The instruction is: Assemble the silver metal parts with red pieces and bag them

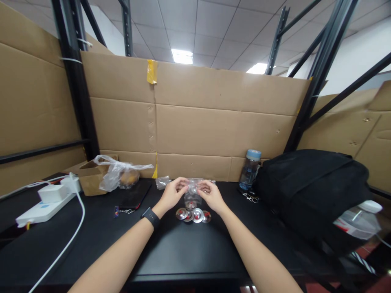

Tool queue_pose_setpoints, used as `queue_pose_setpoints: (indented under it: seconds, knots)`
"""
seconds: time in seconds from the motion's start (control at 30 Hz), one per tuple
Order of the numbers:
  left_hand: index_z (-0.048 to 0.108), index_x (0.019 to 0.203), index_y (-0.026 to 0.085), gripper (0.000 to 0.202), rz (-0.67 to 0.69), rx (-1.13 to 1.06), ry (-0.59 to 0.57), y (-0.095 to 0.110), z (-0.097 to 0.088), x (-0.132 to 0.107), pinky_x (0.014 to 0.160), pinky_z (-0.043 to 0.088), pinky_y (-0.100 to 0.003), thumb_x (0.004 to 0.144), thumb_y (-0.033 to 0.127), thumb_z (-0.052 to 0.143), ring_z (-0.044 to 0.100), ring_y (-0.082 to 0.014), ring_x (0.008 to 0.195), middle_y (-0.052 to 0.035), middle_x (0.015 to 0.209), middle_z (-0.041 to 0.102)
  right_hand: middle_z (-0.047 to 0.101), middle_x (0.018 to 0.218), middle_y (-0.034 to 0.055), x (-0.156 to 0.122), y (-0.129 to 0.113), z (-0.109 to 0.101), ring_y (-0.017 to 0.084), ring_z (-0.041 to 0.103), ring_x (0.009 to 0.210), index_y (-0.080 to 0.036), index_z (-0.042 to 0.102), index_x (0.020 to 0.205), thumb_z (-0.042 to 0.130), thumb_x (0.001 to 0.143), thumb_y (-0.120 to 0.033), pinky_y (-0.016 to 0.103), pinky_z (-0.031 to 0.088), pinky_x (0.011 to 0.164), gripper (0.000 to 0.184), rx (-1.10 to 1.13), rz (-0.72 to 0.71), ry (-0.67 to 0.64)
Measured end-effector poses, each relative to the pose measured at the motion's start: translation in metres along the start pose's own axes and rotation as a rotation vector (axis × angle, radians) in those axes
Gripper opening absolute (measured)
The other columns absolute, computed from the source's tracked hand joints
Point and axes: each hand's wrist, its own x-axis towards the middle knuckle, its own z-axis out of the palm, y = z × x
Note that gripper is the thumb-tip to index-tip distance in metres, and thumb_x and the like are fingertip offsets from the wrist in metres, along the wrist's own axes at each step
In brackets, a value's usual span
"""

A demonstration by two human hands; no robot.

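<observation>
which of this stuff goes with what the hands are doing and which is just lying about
Likely in use:
clear plastic bag between left hand and right hand
shiny round discs with red on them

Likely just lying about:
white power strip
open cardboard box
knotted plastic bag
blue-lidded bottle
black backpack

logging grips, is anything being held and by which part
A clear plastic bag, gripped at its sides: left hand on one, right hand on the other.
</observation>
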Motion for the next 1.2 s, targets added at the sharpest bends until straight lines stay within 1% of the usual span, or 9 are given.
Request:
queue_pose_setpoints:
  seconds: [0.3, 0.43, 0.57, 0.73, 0.87, 0.97, 1.03, 1.1, 1.2]
  knots:
    - [0.048, 0.123, 0.021, 0.045, -0.011, 0.069, 0.02, 0.0, -0.003, -0.001, 0.069, 0.051, -0.026, 0.083, 0.031, 0.067, 0.066, -0.0149, 0.076, -0.0026, 0.091, 0.066, 0.067, 0.077, 0.002, 0.001, 0.001, 0.0, 0.018, 0.067, 0.072, -0.019, 0.064, 0.095, 0.079, 0.071, -0.036, 0.033, 0.056, 0.072, 0.032, 0.085, 0.097, 0.074]
    - [0.052, 0.117, 0.022, 0.038, 0.146, 0.343, 0.106, 0.017, -0.006, -0.006, 0.078, 0.049, -0.031, 0.086, 0.039, 0.065, 0.062, -0.0177, 0.086, -0.0053, 0.103, 0.062, 0.066, 0.075, 0.0, 0.001, 0.004, 0.0, 0.016, 0.063, 0.064, -0.019, 0.062, 0.096, 0.081, 0.067, -0.036, 0.031, 0.053, 0.064, 0.038, 0.127, 0.134, 0.137]
    - [0.056, 0.121, 0.025, 0.058, 0.36, 0.605, -0.132, 0.034, 0.003, -0.013, 0.097, 0.042, -0.041, 0.07, 0.039, 0.081, 0.054, -0.0286, 0.112, -0.0084, 0.121, 0.059, 0.064, 0.07, -0.0025, -0.001, 0.005, 0.001, 0.014, 0.06, 0.059, -0.019, 0.059, 0.1, 0.083, 0.065, -0.035, 0.029, 0.051, 0.06, 0.046, 0.187, 0.171, 0.18]
    - [0.063, 0.116, 0.025, 0.03, 0.36, 0.745, -0.175, 0.025, 0.019, -0.011, 0.097, 0.038, -0.042, 0.09, 0.013, 0.053, 0.056, -0.0264, 0.108, -0.0099, 0.111, 0.065, 0.067, 0.076, -0.0002, 0.0, 0.006, 0.002, 0.015, 0.062, 0.061, -0.02, 0.059, 0.104, 0.081, 0.067, -0.039, 0.029, 0.052, 0.061, 0.048, 0.228, 0.201, 0.141]
    - [0.067, 0.11, 0.024, 0.03, 0.307, 0.808, -0.062, 0.013, -0.011, 0.001, 0.096, 0.038, -0.041, 0.091, 0.012, 0.047, 0.058, -0.0257, 0.105, -0.0093, 0.108, 0.069, 0.071, 0.082, 0.0042, 0.005, 0.012, -0.006, 0.018, 0.067, 0.071, -0.02, 0.058, 0.106, 0.069, 0.076, -0.042, 0.028, 0.05, 0.062, 0.039, 0.136, 0.255, 0.189]
    - [0.067, 0.114, 0.023, 0.032, 0.196, 0.871, 0.217, 0.001, -0.053, 0.008, 0.099, 0.034, -0.043, 0.093, 0.014, 0.044, 0.056, -0.0276, 0.113, -0.0101, 0.118, 0.068, 0.07, 0.083, 0.0044, 0.009, 0.018, -0.019, 0.019, 0.065, 0.074, -0.019, 0.061, 0.099, 0.064, 0.077, -0.034, 0.03, 0.049, 0.067, 0.027, -0.103, 0.173, 0.258]
    - [0.066, 0.115, 0.023, 0.034, 0.121, 0.939, 0.307, -0.011, -0.075, 0.01, 0.1, 0.031, -0.043, 0.094, 0.015, 0.041, 0.056, -0.028, 0.116, -0.0105, 0.121, 0.068, 0.07, 0.088, 0.0053, 0.01, 0.021, -0.028, 0.02, 0.063, 0.08, -0.019, 0.064, 0.093, 0.061, 0.077, -0.026, 0.033, 0.048, 0.075, 0.018, -0.35, 0.083, 0.254]
    - [0.066, 0.115, 0.023, 0.034, 0.027, 1.004, 0.29, -0.023, -0.085, 0.01, 0.098, 0.03, -0.043, 0.094, 0.017, 0.04, 0.059, -0.0276, 0.113, -0.0103, 0.119, 0.069, 0.07, 0.099, 0.0072, 0.009, 0.023, -0.035, 0.022, 0.062, 0.092, -0.02, 0.067, 0.092, 0.058, 0.077, -0.019, 0.036, 0.045, 0.085, 0.018, -0.594, 0.023, 0.199]
    - [0.062, 0.12, 0.024, 0.034, -0.123, 1.048, 0.182, -0.037, -0.083, 0.01, 0.094, 0.031, -0.043, 0.096, 0.026, 0.039, 0.063, -0.0285, 0.105, -0.0119, 0.109, 0.073, 0.066, 0.119, 0.0084, 0.006, 0.026, -0.04, 0.026, 0.056, 0.113, -0.022, 0.068, 0.105, 0.06, 0.076, -0.012, 0.039, 0.039, 0.094, 0.032, -0.819, 0.022, 0.048]
